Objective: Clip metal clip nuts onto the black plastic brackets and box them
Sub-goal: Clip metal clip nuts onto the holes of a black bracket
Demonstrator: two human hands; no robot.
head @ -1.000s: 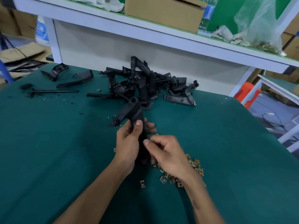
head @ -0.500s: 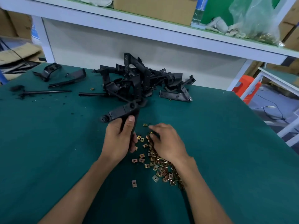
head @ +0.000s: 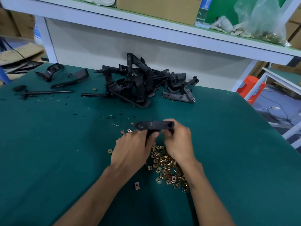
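**A:** Where is the piece being worked on?

**B:** Just below the middle of the frame. A black plastic bracket (head: 154, 125) is held level above the green table (head: 48, 152), its long arm running left to right. The left hand (head: 132, 150) grips the stem that hangs down from it, fingers curled round it, thumb tip up near the underside of the arm. The right hand (head: 177, 141) has its fingers wrapped over the arm's right end.

**A:** Why hold it across like that?

**B:** Probably so the right end faces the right hand, with the left bracing the part while a clip is pushed on. Whether a clip nut is pinched under those right fingers I cannot tell; they cover the spot, and the hands are blurred.

**A:** And the clips?

**B:** A heap of brass-coloured clip nuts (head: 166, 165) lies directly beneath both hands, with strays such as one lone clip nut (head: 137, 185) lower down. Being that close likely keeps each reach short.

**A:** The rest of the stock?

**B:** A tangled pile of black brackets (head: 140, 82) sits in the upper centre against the white back panel (head: 179, 51), well apart from the hands. A cardboard box (head: 159, 8) stands on the shelf at the top edge.
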